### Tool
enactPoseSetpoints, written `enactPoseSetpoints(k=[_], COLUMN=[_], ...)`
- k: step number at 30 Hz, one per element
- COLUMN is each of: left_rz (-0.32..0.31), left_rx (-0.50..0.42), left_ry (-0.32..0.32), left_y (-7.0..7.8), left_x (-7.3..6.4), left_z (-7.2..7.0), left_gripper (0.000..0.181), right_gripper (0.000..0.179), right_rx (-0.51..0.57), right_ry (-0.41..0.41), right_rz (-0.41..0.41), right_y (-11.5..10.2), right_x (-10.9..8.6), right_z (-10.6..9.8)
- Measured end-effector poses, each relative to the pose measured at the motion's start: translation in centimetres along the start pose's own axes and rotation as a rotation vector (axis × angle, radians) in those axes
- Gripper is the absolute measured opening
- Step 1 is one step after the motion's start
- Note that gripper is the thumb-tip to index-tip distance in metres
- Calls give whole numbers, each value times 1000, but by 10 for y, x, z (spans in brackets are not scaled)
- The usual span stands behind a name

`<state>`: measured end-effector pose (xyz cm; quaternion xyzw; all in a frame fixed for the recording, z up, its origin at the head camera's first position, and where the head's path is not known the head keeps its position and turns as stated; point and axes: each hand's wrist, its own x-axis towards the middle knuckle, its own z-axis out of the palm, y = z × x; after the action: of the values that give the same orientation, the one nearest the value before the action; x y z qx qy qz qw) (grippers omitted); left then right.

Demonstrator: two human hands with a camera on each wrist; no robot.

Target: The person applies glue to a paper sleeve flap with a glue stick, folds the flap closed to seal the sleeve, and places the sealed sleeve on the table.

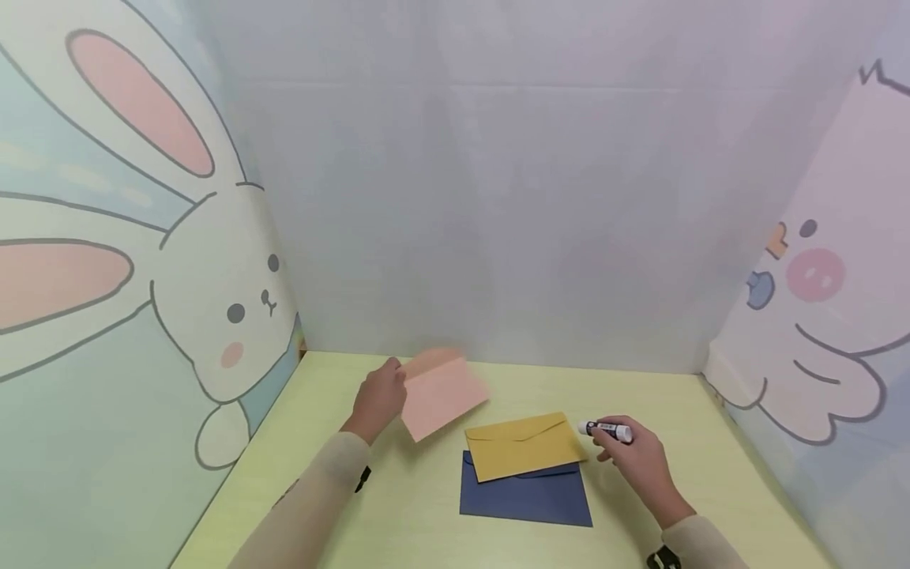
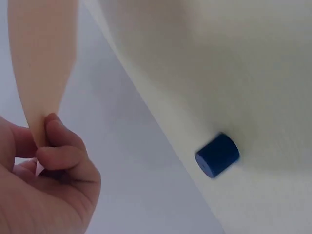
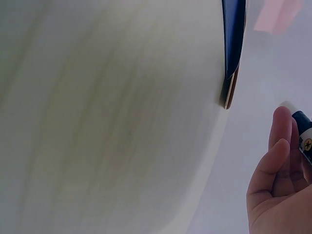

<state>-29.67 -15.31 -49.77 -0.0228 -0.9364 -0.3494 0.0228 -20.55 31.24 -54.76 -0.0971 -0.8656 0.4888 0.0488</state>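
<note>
My left hand (image 1: 379, 403) pinches a pink envelope (image 1: 442, 401) by its left edge and holds it tilted above the far part of the table. The envelope's flap stands raised along its top. In my right hand (image 1: 641, 465) is a glue stick (image 1: 606, 431), held between thumb and fingers just right of a yellow envelope (image 1: 522, 452). That envelope lies partly over a dark blue envelope (image 1: 522, 499), covering its upper part. The left wrist view shows a dark blue cap (image 2: 218, 155) lying on its side on the table; I cannot make it out in the head view.
The pale yellow table (image 1: 405, 514) ends at a grey back wall (image 1: 498, 221). A side wall with a rabbit drawing (image 1: 213, 316) bounds it on the left, another with a pig drawing (image 1: 846, 332) on the right.
</note>
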Motion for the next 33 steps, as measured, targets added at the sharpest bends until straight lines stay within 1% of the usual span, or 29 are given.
enactPoseSetpoints(k=[1,3,5,6,8,11,13,15,18,20,22,23,25,27,30,31,33], left_rz=[10,29,52,65,90,116,126,127,108,100,124,149,223,308,409,428,437], left_rx=[-30,-89,-127,-128,-117,-42,0,26,47,63,99,123,189,279,427,464,519], left_ry=[-10,-58,-106,-123,-148,-157,-162,-170,-184,-179,-174,-172,-173,-186,-212,-225,-251], left_y=[2,3,3,1,-2,-7,-7,-4,4,5,8,9,14,19,24,25,25], left_x=[6,18,30,36,45,55,58,59,57,50,41,36,25,16,5,2,-2], left_z=[3,15,32,41,61,87,99,107,114,112,108,107,103,99,98,97,98], left_gripper=[19,21,22,23,23,21,21,25,41,50,52,51,44,35,29,28,29], right_gripper=[45,45,46,46,47,47,46,45,44,45,46,47,47,47,45,44,43], right_rx=[-1,3,10,15,24,35,35,36,30,32,34,34,30,26,25,32,51], right_ry=[4,6,5,4,-2,-2,8,22,43,38,30,25,19,16,14,12,4], right_rz=[3,4,1,0,-4,-9,-6,-3,2,-1,-4,-6,-9,-16,-31,-37,-45], right_y=[0,-1,-3,-4,-6,-7,-6,-6,-5,-5,-7,-7,-9,-12,-16,-19,-25], right_x=[0,0,1,1,2,1,-1,-3,-5,-4,-2,-1,1,3,8,10,16], right_z=[0,0,0,1,2,3,1,-2,-8,-7,-5,-4,-1,3,11,14,22])
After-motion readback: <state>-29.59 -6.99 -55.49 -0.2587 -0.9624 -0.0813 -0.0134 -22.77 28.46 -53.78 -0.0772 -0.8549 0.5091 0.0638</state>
